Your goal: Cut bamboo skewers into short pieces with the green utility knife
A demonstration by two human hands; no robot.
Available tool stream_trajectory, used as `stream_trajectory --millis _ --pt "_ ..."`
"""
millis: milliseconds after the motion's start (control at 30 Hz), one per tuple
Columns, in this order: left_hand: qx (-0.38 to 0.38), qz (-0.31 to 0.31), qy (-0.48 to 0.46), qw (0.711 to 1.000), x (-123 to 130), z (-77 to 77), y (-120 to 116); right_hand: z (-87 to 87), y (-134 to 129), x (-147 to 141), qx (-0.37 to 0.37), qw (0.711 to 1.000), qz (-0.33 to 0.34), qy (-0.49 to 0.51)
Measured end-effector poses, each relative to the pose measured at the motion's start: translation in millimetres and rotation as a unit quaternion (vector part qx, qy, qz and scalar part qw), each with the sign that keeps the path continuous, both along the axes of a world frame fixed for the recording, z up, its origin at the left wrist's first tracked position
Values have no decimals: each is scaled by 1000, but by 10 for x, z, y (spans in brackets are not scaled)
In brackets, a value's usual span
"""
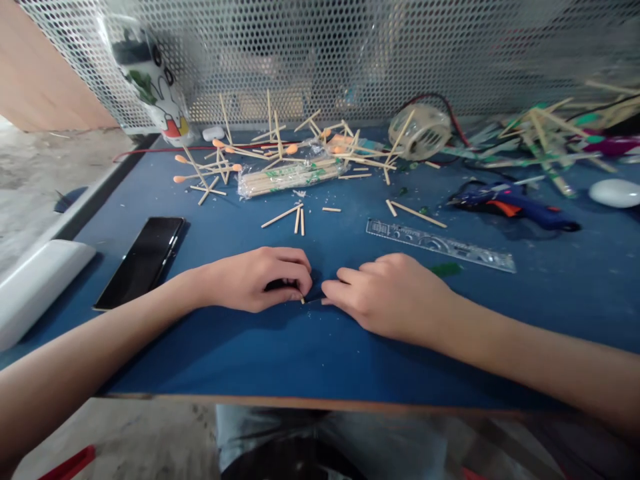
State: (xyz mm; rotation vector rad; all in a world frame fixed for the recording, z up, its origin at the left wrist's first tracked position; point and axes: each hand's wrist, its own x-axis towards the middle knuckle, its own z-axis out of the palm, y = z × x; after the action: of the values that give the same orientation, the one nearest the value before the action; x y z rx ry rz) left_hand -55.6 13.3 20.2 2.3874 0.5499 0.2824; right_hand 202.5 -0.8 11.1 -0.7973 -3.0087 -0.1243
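My left hand (275, 277) rests on the blue table with thumb and fingers closed on a thin wooden stick (303, 301); only its pale tip shows below the fingertips. Just to the right, my right hand (387, 290) is closed in a pinch, pointing at the left. A thin dark blade-like strip (314, 300) runs from its fingertips to the stick's tip. Most of that strip is hidden in the fingers. Cut pieces of wooden stick (299, 219) lie beyond my hands, as does a clear plastic ruler (440, 245).
Left of my hands lie a black phone (143, 261) and a white case (43, 287). Behind are a bag of wooden sticks (293, 177), glued stick figures (207, 190), and a tape roll (420, 131). A blue glue gun (515, 203) lies right. Perforated metal panel (300, 60) bounds the back.
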Motion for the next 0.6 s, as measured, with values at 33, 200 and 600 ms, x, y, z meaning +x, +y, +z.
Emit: stream_trajectory --millis 33,200,600 --pt "-2 -2 -3 1000 -2 9 1 34 44 10 -20 1000 13 6" --pt "20 0 16 1000 24 81 -41 506 341 110 -75 993 77 44" --pt "85 64 158 982 201 239 -131 869 577 5 -2 939 -233 254"
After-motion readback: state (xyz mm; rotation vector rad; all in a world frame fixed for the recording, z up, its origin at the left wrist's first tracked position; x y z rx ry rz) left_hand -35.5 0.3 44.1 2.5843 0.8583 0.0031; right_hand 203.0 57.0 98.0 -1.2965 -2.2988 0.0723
